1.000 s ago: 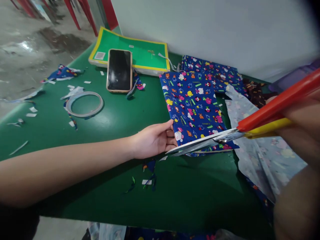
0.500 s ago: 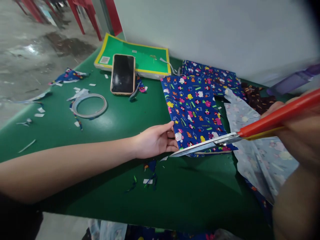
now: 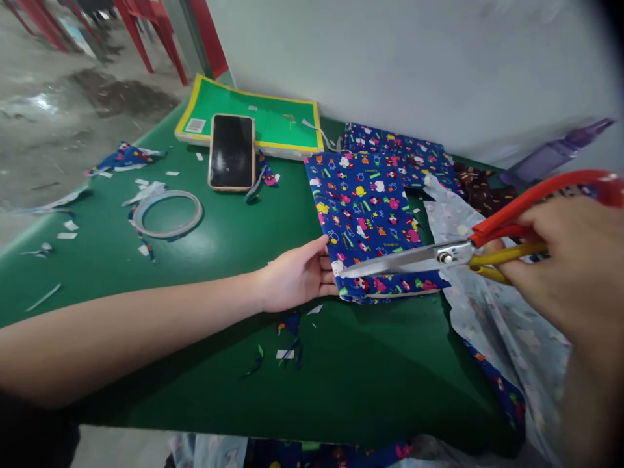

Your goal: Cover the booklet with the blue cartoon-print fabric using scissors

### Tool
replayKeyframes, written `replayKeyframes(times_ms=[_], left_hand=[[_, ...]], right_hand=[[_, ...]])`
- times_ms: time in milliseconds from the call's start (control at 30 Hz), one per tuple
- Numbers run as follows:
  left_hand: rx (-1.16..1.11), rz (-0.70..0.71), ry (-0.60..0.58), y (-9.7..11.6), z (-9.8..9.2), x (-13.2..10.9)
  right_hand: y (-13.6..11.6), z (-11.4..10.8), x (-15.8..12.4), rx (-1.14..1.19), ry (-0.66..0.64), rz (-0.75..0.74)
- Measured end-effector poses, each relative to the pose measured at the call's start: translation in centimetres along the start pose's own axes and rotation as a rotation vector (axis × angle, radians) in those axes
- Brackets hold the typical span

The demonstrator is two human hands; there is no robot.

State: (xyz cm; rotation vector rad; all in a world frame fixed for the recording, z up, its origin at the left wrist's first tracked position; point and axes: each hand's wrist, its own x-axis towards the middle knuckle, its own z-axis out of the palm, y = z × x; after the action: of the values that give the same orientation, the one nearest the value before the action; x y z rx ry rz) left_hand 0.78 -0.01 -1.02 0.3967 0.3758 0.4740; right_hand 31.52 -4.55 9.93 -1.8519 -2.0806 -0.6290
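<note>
Green table (image 3: 205,286): left hand (image 3: 297,279) flat-pinning blue fabric (image 3: 370,221), right hand (image 3: 570,260) gripping scissors (image 3: 439,255).

I am looking at a makeshift craft or wrapping workspace, not a tidy office. A green table (image 3: 205,364) fills the frame, strewn with paper scraps (image 3: 287,354), a roll of clear tape (image 3: 167,214) at centre left and patterned wrapping paper (image 3: 370,214) at centre. At the upper left, wet concrete floor (image 3: 53,123) and red chair legs (image 3: 146,26) suggest a plain hall or shopfront.
</note>
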Motion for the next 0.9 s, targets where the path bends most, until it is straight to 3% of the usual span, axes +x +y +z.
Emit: replayKeyframes(times_ms=[67, 133, 267, 600, 900], left_hand=[[0.009, 0.0, 0.053, 0.0, 0.3, -0.1], [0.02, -0.005, 0.098, 0.0, 0.5, -0.1], [0.053, -0.015, 0.106, 0.0, 0.9, -0.3], [0.068, -0.027, 0.266, 0.1, 2.3, -0.3], [0.278, -0.098, 0.445, 0.8, 2.9, -0.3]], right_hand=[[-0.4, 0.8, -1.1, -0.024, 0.033, 0.052], [-0.4, 1.9, -2.2, 0.018, 0.03, 0.201], [-0.3, 4.2, -4.0, 0.138, -0.017, 0.367], [-0.5, 5.6, -4.7, 0.072, -0.059, 0.291], [-0.7, 5.2, -5.5, 0.098, -0.114, 0.218]])
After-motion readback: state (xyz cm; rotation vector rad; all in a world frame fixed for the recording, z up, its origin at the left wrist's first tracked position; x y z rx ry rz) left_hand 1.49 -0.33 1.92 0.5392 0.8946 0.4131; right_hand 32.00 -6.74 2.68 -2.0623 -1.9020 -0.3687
